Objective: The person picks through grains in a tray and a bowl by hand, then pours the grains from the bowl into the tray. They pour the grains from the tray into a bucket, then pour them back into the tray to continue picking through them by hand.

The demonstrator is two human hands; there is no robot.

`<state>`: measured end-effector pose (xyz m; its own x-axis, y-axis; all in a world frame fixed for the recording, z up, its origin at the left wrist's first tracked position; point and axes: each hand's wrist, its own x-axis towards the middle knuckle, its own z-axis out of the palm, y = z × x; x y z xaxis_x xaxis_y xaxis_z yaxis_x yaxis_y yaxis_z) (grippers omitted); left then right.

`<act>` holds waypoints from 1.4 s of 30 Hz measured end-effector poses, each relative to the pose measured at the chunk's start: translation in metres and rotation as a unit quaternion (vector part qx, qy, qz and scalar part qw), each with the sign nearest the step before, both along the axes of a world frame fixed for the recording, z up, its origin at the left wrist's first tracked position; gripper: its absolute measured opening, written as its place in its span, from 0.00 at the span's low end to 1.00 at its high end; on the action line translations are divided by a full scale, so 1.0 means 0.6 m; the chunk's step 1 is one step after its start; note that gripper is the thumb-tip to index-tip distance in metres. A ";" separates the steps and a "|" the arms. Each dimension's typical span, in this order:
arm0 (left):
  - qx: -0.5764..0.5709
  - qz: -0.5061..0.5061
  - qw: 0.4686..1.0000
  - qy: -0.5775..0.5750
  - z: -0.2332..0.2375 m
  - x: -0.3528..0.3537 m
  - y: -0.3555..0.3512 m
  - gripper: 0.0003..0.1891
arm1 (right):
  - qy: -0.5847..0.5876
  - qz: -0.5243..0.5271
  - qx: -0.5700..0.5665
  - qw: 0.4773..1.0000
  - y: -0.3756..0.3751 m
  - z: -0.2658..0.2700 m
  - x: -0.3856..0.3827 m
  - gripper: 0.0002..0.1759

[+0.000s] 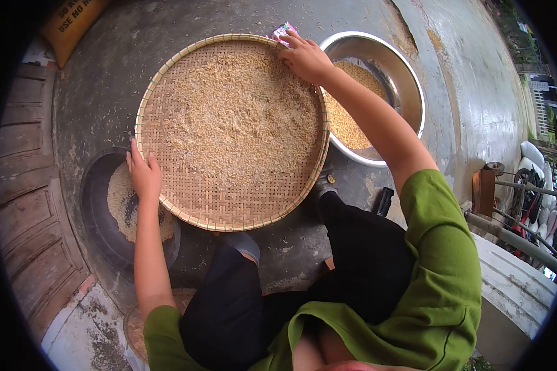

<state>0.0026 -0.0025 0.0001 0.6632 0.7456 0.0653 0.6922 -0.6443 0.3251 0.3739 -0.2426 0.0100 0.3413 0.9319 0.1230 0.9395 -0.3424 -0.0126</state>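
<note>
A round woven bamboo winnowing tray, with a rim bound at intervals, is held in front of me above the floor. A loose layer of pale husked-looking grain covers much of its weave. My left hand grips the rim at the left, thumb toward the inside. At the far right of the rim, my right hand is closed on the edge. Beneath my right forearm stands a shiny metal basin with golden grain in it. Below my left hand sits a dark basin holding paler grain.
A small colourful packet lies beyond the tray's far rim. An orange sack stands at the upper left, near a wooden door. A black object rests beside my right leg. Pipes and clutter are at the right.
</note>
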 end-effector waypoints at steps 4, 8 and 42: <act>0.002 -0.001 1.000 -0.002 -0.003 -0.001 0.001 0.29 | 0.037 -0.040 -0.005 0.999 0.012 0.003 0.000 0.09; 0.005 -0.004 1.000 -0.003 -0.003 -0.001 0.002 0.29 | 0.056 -0.066 -0.025 0.996 0.017 0.003 -0.003 0.10; 0.001 -0.007 1.000 0.001 -0.001 0.000 0.001 0.29 | 0.079 -0.212 0.155 0.962 -0.189 -0.067 0.023 0.09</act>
